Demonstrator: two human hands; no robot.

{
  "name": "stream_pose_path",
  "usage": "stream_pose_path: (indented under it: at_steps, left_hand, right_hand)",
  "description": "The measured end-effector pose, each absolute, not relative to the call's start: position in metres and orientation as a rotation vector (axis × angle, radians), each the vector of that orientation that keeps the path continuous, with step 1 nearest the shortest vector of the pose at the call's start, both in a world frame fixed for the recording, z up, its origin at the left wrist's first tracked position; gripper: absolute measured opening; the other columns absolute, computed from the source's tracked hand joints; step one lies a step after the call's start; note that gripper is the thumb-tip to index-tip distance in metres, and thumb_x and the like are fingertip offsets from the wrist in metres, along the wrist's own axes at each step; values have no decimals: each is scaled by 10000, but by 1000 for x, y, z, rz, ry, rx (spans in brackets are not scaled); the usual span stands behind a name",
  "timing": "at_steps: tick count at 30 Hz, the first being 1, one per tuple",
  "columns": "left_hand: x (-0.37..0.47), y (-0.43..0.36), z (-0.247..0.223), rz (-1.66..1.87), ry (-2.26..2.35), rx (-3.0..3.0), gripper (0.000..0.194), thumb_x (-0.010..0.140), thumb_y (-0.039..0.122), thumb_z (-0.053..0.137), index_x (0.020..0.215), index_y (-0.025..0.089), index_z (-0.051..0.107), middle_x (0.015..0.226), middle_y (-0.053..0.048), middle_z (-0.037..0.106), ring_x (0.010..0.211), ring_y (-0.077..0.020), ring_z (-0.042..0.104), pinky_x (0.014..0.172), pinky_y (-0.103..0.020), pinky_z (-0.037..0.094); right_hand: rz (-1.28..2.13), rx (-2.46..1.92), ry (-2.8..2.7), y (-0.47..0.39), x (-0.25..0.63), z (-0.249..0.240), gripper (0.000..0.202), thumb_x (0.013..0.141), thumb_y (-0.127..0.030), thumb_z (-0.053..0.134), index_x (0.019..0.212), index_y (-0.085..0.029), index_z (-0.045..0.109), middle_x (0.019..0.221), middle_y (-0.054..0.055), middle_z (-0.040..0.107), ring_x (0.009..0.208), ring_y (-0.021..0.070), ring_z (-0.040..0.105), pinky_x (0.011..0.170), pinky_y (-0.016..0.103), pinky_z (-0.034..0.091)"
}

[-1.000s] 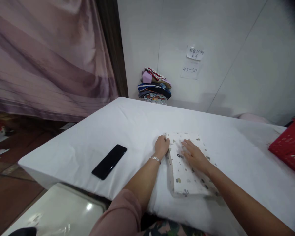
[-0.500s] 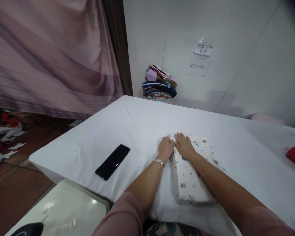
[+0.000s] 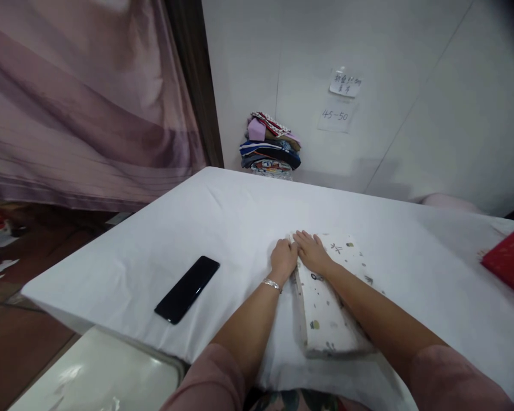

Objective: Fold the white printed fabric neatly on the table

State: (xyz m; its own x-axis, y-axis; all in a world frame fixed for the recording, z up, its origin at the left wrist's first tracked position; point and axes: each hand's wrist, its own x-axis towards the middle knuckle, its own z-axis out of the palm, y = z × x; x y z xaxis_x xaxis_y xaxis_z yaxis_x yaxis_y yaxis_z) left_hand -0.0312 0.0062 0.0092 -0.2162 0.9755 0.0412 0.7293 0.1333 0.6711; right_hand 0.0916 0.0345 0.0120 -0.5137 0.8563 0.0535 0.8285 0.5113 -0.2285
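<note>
A folded white cloth [image 3: 325, 319] with small printed figures lies on the white-covered table, just right of centre. My left hand [image 3: 284, 256], with a silver bracelet at the wrist, is curled around its far left edge; the fingertips are partly hidden. Flat on top of the cloth, close beside the left, rests my right hand [image 3: 312, 251] with its fingers stretched out toward that same corner. The right forearm crosses over the cloth.
A black phone [image 3: 187, 289] lies on the tablecloth [image 3: 248, 217] to the left. Folded fabrics [image 3: 270, 145] are stacked beyond the far edge. Red fabric [image 3: 512, 260] sits at the right. A pale glossy seat [image 3: 98, 371] stands at the lower left.
The whole view has shifted slightly, bringing more of the red fabric into sight. Both hands stay at the cloth's far left corner, with little visible movement against it.
</note>
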Motion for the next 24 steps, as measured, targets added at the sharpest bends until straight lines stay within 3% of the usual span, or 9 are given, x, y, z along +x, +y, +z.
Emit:
stream_pose_path:
  at_steps: [4,8,11,13,18,24]
  left_hand:
    - [-32,6,10,806,2003,1637,211,897,308,406,803,186,550,915,-71,616,819,-180,585,697,-286,409]
    - [-32,6,10,812,1992,1642,197,888,302,410,780,190,531,902,-63,607,793,-174,575,678,-284,403]
    - [-31,7,8,819,1984,1642,191,886,301,413,772,193,521,893,-59,601,775,-172,569,664,-284,401]
    - [-31,7,6,823,1987,1645,190,887,299,413,771,195,521,887,-57,598,777,-171,567,671,-283,402]
    - [-31,7,7,816,2004,1639,181,884,294,419,774,197,525,880,-53,598,776,-169,566,671,-279,404]
    - [-29,4,12,748,1977,1632,178,850,306,476,730,200,553,838,-41,623,757,-169,571,642,-272,397]
  right_hand:
    - [202,-1546,-2453,37,125,16,534,869,-281,370,1394,-179,372,1506,99,270,1394,255,184,1089,501,199]
    - [79,-1788,-2184,30,194,16,558,853,-368,410,1362,-139,421,1446,154,372,1349,316,289,1050,495,294]
    - [281,-1958,-1957,16,241,11,622,845,-485,413,1385,-177,396,1271,152,569,1135,309,550,892,443,458]
    - [452,-2092,-1823,5,258,6,704,819,-578,417,1385,-160,401,1163,165,633,974,305,636,782,421,504]
    - [411,-2119,-1786,-11,261,-12,802,763,-670,451,1358,-132,447,1175,197,620,988,341,626,776,452,496]
    - [324,-2000,-2067,27,274,5,705,777,-578,515,1343,-161,468,1164,151,637,1036,317,603,860,410,464]
